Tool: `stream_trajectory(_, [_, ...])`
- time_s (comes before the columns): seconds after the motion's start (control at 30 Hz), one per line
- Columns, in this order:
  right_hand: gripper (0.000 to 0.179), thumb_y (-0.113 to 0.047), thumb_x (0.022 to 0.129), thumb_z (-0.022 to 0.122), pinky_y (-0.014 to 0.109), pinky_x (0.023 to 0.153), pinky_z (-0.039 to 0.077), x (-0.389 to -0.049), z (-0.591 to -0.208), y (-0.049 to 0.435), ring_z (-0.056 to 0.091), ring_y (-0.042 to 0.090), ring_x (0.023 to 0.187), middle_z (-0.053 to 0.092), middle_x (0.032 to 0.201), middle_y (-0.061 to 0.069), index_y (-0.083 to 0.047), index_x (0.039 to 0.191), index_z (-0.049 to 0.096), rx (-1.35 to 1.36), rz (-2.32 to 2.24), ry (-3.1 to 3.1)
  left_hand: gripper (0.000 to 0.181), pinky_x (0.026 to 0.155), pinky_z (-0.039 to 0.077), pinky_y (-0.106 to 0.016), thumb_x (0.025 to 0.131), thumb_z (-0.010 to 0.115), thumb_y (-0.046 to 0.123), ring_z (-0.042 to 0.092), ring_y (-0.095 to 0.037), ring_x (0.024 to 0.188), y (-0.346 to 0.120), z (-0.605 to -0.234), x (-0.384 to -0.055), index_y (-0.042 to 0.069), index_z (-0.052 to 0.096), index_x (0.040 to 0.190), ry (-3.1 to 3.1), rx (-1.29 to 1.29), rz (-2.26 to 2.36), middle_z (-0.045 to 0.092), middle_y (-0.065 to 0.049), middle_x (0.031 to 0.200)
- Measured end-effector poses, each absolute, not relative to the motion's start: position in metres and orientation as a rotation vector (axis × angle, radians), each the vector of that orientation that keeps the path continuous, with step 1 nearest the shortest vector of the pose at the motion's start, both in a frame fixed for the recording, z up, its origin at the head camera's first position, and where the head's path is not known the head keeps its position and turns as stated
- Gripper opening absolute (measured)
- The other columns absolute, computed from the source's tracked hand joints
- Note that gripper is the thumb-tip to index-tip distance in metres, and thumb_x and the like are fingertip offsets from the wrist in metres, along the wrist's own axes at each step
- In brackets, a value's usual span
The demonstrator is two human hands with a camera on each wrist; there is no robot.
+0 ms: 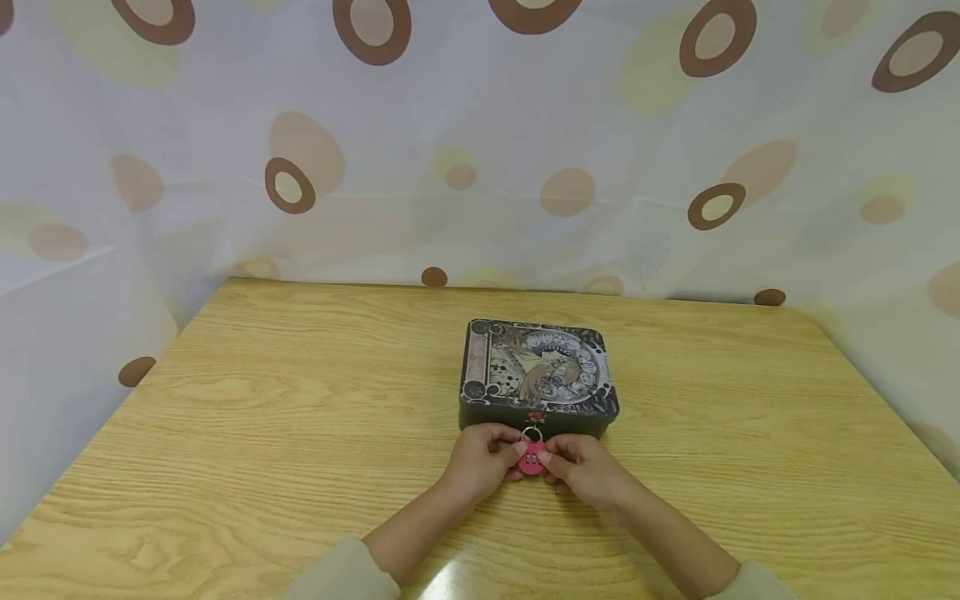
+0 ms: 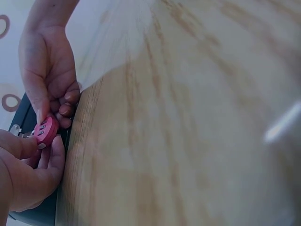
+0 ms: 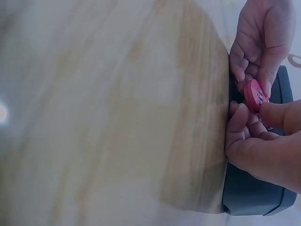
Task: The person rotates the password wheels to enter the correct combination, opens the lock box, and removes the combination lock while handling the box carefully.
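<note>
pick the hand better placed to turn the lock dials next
Probably the right hand: in the head view its thumb tip lies level with the dials, while the left hand has its thumb higher, nearer the shackle. Both pinch the pink lock, so it's close.

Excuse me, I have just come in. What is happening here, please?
A person holds a pink combination padlock between the left hand and the right hand, one at each side. It is at the front clasp of a dark, illustrated tin box, which lies on a wooden table with its lid down. I cannot tell whether the shackle is locked.
</note>
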State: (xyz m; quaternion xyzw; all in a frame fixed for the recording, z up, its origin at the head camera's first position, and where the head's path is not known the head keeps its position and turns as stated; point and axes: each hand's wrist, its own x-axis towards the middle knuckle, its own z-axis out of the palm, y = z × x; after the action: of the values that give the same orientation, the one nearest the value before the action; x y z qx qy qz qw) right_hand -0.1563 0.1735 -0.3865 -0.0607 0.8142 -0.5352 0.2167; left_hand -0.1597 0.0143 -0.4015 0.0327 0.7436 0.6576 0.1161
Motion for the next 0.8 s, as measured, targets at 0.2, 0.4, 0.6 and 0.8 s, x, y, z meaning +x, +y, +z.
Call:
stream_trajectory(0.2, [0.024, -0.006, 0.095, 0.045, 0.023, 0.064, 0.052, -0.1576, -0.3872, 0.1758, 0.051, 0.011, 0.072, 0.058, 0.08, 0.004, 0.015, 0.1, 0.055, -0.172, -1.5, 2.229, 0.018, 0.059, 0.059, -0.025, 0.087, 0.057, -0.002, 0.055, -0.005, 0.056, 0.0137, -0.4021, -0.1601, -0.015, 0.061, 0.098, 2.164, 0.105, 1.937, 0.066, -0.022, 0.085])
stream_trajectory(0.4, [0.025, -0.008, 0.096, 0.043, 0.021, 0.064, 0.052, -0.1584, -0.3885, 0.1781, 0.051, 0.01, 0.073, 0.055, 0.079, 0.002, 0.014, 0.1, 0.055, -0.167, -1.523, 2.198, 0.018, 0.059, 0.059, -0.025, 0.088, 0.057, -0.002, 0.056, -0.005, 0.057, 0.0137, -0.4026, -0.1595, -0.016, 0.061, 0.098, 2.15, 0.119, 1.951, 0.066, -0.024, 0.088])
stream_trajectory(0.6, [0.025, -0.007, 0.095, 0.043, 0.02, 0.064, 0.052, -0.1587, -0.3891, 0.1791, 0.051, 0.01, 0.073, 0.055, 0.079, 0.001, 0.015, 0.101, 0.054, -0.178, -1.536, 2.181, 0.018, 0.059, 0.059, -0.024, 0.088, 0.056, -0.002, 0.055, -0.005, 0.056, 0.0135, -0.4017, -0.159, -0.016, 0.06, 0.098, 2.141, 0.109, 1.959, 0.066, -0.024, 0.089])
stream_trajectory(0.8, [0.026, -0.007, 0.095, 0.045, 0.021, 0.066, 0.052, -0.1578, -0.3888, 0.1792, 0.052, 0.01, 0.075, 0.058, 0.084, 0.004, 0.015, 0.105, 0.052, -0.163, -1.533, 2.175, 0.018, 0.059, 0.059, -0.025, 0.088, 0.056, -0.002, 0.055, -0.005, 0.055, 0.0135, -0.4022, -0.16, -0.016, 0.06, 0.097, 2.141, 0.097, 1.958, 0.066, -0.024, 0.087])
